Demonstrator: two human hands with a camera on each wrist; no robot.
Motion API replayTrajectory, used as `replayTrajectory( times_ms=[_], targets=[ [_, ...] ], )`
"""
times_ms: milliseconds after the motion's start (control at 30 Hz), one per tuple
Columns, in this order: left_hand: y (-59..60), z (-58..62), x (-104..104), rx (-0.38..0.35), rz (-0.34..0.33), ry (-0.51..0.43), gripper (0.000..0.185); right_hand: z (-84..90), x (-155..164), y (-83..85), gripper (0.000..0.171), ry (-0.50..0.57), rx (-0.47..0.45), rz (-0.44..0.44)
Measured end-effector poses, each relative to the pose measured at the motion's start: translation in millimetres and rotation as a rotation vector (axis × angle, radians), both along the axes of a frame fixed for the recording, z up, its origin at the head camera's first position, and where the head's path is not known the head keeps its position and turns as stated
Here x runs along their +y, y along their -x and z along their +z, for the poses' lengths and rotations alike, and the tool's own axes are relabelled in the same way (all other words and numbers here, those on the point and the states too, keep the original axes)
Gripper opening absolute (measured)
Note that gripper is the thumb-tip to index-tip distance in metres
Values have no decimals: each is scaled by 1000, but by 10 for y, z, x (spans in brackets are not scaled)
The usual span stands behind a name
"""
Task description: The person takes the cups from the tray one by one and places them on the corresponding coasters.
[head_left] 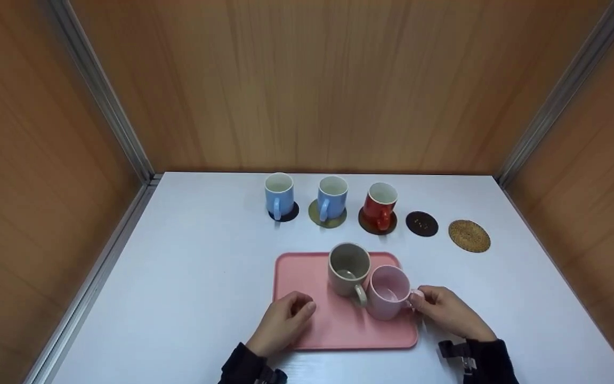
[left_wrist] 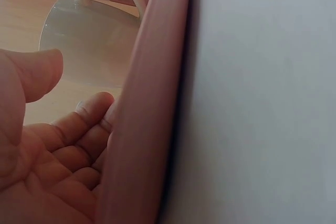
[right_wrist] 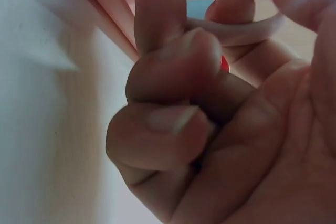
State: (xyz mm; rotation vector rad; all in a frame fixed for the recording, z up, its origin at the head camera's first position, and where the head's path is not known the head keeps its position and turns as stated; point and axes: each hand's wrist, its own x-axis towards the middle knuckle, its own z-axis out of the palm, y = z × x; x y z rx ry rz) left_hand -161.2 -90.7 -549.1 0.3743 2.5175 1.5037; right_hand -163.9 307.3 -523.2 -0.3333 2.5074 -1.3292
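Observation:
A pink tray (head_left: 307,277) lies on the white table near me. On it stand a beige mug (head_left: 348,269) and, touching it on the right, a pink mug (head_left: 388,292). My right hand (head_left: 440,309) grips the pink mug's handle (right_wrist: 247,29), with fingers (right_wrist: 163,24) curled round the loop. My left hand (head_left: 288,317) rests on the tray's left part with loosely curled fingers. In the left wrist view its fingertips (left_wrist: 94,106) touch the inside of the tray rim (left_wrist: 142,129), the thumb stands apart, and the beige mug (left_wrist: 89,45) is just beyond.
Behind the tray runs a row: two blue mugs (head_left: 279,196) (head_left: 332,198) and a red mug (head_left: 380,205), each on a coaster, then a bare dark coaster (head_left: 422,223) and a woven coaster (head_left: 469,236). Wooden walls enclose the table on three sides.

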Motion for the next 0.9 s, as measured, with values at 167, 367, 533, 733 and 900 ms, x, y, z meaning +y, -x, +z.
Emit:
replayTrajectory(
  times_ms=[167, 367, 533, 733, 900],
  targets=[
    [2, 6, 7, 7, 0, -2, 30, 18, -7, -4, 40, 23, -12, 26],
    [1, 9, 9, 4, -1, -3, 30, 69, -28, -9, 47, 57, -92, 33],
    [-6, 9, 15, -14, 7, 12, 30, 61, -62, -7, 56, 82, -119, 10],
    [-7, 2, 17, -18, 12, 20, 30, 49, -51, -11, 52, 135, -150, 25],
    [-3, -4, 17, -14, 9, 20, 27, 46, -44, -5, 54, 146, -160, 10]
  ],
)
